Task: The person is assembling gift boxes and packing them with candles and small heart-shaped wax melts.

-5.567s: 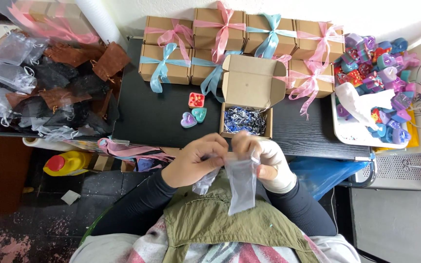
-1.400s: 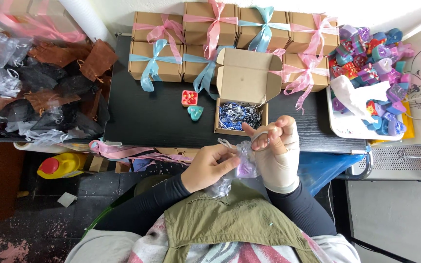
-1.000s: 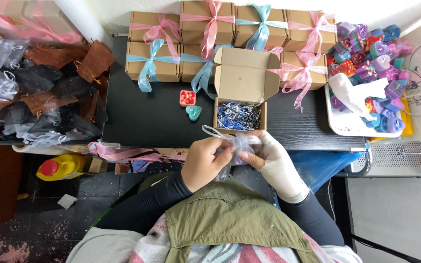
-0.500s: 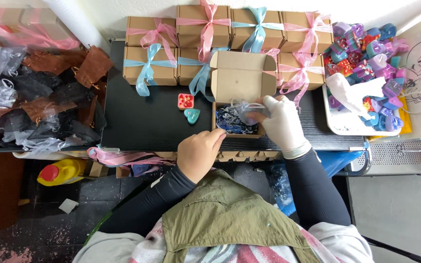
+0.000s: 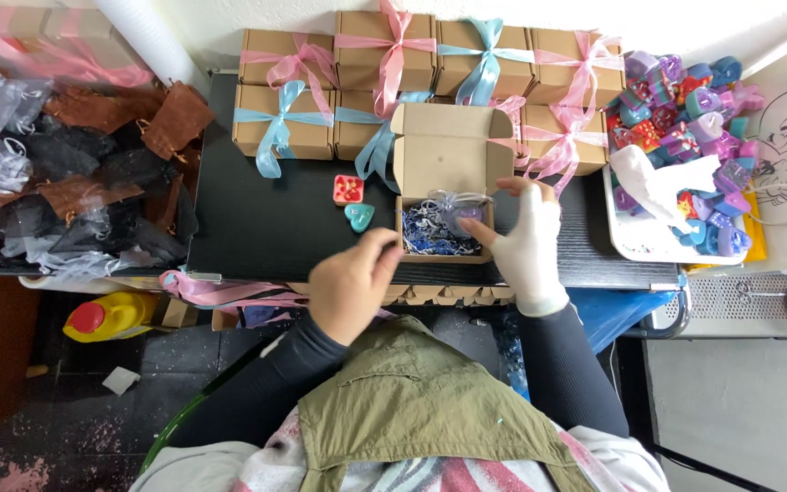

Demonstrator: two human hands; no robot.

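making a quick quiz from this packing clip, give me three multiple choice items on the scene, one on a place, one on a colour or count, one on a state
1. Where does the small sheer pouch lie?
A. in the open cardboard box
B. on the white tray
C. on the floor

2. How many loose small soaps lie on the black table left of the open box?
A. two
B. five
C. none

3. How is the open cardboard box standing?
A. tied with ribbon
B. lid flipped up, shredded filler showing
C. crushed flat

Answers:
1 A, the pouch rests on the blue and white filler inside the box, by the gloved right hand.
2 A, a red square soap and a teal heart soap.
3 B, the lid stands open behind the filler.
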